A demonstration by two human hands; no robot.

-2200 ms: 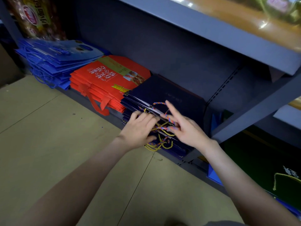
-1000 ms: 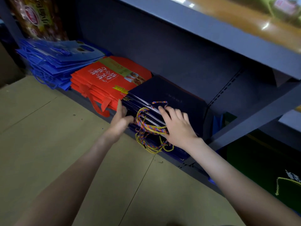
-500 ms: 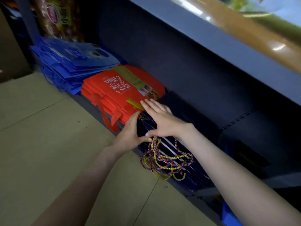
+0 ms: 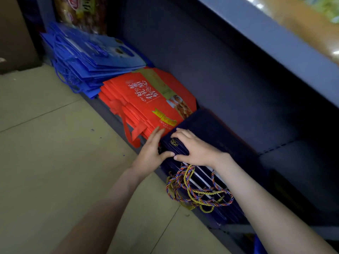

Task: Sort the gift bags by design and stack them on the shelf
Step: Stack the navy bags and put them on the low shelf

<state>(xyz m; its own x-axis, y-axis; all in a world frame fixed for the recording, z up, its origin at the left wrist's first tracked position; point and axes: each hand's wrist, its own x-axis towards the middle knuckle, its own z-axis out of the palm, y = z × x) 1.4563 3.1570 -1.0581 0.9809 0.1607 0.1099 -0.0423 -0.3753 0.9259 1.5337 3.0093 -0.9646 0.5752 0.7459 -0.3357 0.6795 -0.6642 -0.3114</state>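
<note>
Navy paper gift bags (image 4: 211, 129) being squared up on the grey metal bottom shelf (image 4: 234, 229), just beside the stack of flat red gift bags (image 4: 150, 99).
Both hands have left the braided cord handles (image 4: 198, 191). The left hand (image 4: 152, 151) presses straight fingers (image 4: 156, 134) against the stack's side and the right hand (image 4: 194, 149) lies flat on top, so sorting looks nearly done.

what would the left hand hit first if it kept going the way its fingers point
Probably the red bags: the left hand lies beside the dark blue bags, fingertips right at the red stack's near corner.
</note>
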